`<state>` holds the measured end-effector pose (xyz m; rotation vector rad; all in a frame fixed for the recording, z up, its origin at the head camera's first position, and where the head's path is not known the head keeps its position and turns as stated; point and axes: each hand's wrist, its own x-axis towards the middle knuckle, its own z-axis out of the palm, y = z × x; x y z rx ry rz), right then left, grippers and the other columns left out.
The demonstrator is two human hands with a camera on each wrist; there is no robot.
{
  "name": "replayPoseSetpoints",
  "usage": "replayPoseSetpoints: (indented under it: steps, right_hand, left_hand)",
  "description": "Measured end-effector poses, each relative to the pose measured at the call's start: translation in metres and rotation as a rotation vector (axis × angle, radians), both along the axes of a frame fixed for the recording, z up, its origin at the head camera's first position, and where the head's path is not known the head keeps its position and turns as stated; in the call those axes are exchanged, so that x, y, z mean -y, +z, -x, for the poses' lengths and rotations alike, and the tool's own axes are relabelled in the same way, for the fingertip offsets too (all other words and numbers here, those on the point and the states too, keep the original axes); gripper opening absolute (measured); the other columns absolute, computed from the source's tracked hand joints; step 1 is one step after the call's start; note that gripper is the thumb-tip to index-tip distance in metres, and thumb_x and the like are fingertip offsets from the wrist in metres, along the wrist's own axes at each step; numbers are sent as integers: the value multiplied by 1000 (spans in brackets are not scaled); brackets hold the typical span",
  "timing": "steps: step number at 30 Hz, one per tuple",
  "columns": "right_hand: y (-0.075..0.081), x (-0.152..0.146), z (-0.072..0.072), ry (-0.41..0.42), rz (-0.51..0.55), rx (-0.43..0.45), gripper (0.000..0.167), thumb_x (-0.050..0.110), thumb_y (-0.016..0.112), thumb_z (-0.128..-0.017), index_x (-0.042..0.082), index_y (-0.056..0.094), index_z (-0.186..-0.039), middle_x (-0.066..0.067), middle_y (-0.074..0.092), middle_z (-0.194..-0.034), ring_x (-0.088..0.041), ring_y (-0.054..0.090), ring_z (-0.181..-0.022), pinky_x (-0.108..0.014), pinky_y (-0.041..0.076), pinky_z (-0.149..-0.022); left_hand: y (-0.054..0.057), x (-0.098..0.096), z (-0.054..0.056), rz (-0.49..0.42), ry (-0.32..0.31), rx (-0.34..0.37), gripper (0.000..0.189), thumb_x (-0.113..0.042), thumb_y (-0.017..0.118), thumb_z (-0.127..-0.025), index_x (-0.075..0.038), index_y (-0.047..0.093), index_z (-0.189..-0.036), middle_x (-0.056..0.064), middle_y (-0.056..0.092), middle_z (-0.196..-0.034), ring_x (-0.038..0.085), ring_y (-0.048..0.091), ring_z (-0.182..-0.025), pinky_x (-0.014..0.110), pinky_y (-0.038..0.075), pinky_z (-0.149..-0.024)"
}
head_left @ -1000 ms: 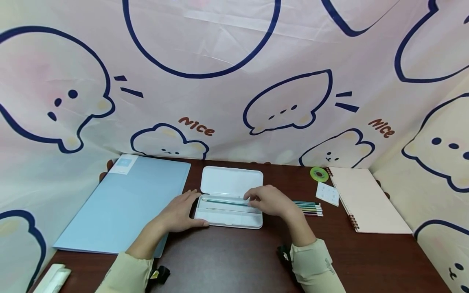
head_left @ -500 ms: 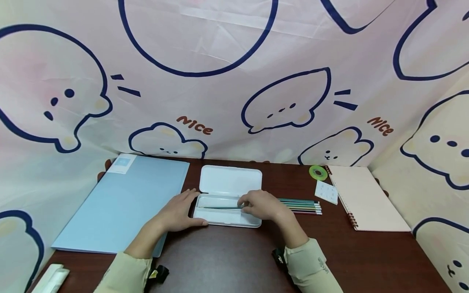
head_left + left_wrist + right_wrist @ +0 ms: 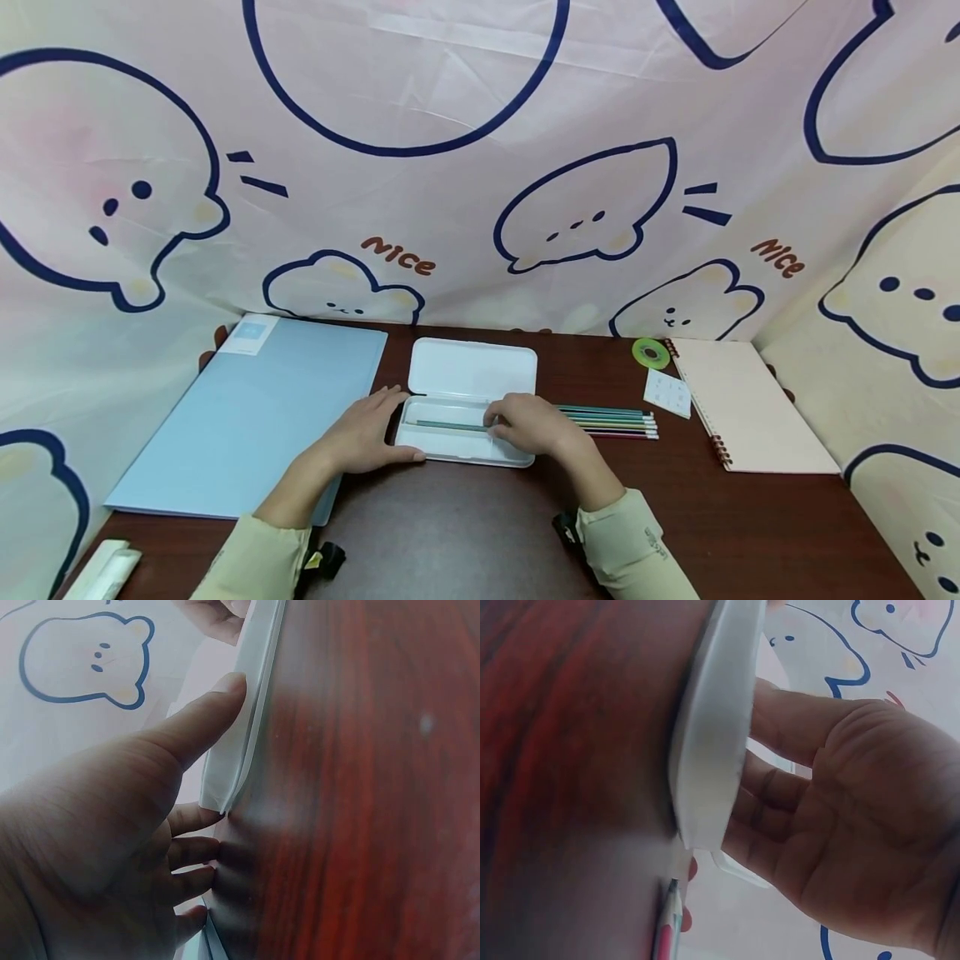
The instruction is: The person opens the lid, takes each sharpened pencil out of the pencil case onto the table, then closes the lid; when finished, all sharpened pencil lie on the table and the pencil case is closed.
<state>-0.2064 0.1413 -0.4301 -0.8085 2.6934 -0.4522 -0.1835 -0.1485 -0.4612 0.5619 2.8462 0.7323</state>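
A white pencil case (image 3: 465,450) lies with its lid laid back in the middle of the head view. My left hand (image 3: 363,437) holds its left end, thumb (image 3: 231,694) on the front wall and fingers around the left side. A green pencil (image 3: 448,426) lies lengthwise inside the case. Its right part is hidden by my right hand (image 3: 528,425), whose curled fingers pinch it. In the right wrist view those fingertips disappear behind the case's wall (image 3: 712,742). Several pencils (image 3: 615,422) lie together on the table just right of the case, partly behind the right hand.
A large light blue folder (image 3: 277,417) lies left of the case. To the right are a spiral sketchbook (image 3: 753,408), a green roll of tape (image 3: 651,353) and a small white card (image 3: 667,392). A white object (image 3: 103,571) sits at the table's near left.
My right hand has moved left and slightly toward me, lowering the green pencil into the case. More of the loose pencils show. The left hand keeps its place on the case.
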Motion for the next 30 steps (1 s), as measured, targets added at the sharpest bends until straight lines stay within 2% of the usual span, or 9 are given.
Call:
replayPoseSetpoints:
  steps: [7, 15, 20, 30]
  right_hand:
    - [-4, 2, 0, -10, 32, 4, 11, 15, 63, -101, 15, 72, -106, 0, 72, -105, -12, 59, -90, -33, 53, -83]
    - [-3, 5, -1, -6, 35, -11, 15, 13, 64, -100, 14, 75, -110, -2, 75, -110, -14, 65, -98, -36, 55, -89]
    - [-4, 6, -1, 1, 38, -54, 11, 12, 66, -98, 15, 75, -105, 0, 74, -105, -12, 63, -92, -34, 55, -85]
    - [9, -8, -1, -25, 103, -109, 11, 11, 67, -98, 13, 74, -105, 1, 71, -99, -11, 62, -88, -34, 54, -81]
  left_hand:
    - [-1, 0, 0, 0, 0, 5, 99, -63, 79, -77, -6, 45, -149, 25, 38, -159, 46, 36, -147, 64, 33, -116]
    - [0, 0, 0, 3, 3, 7, 99, -63, 80, -76, -6, 45, -149, 25, 39, -158, 47, 35, -147, 65, 32, -116]
    - [-1, 0, 0, 4, -1, -1, 99, -63, 80, -76, -5, 45, -149, 25, 40, -158, 46, 35, -147, 65, 32, -116]
    - [0, 0, 0, 0, -1, -5, 99, -63, 80, -76, -5, 46, -149, 25, 40, -158, 47, 35, -147, 65, 32, -116]
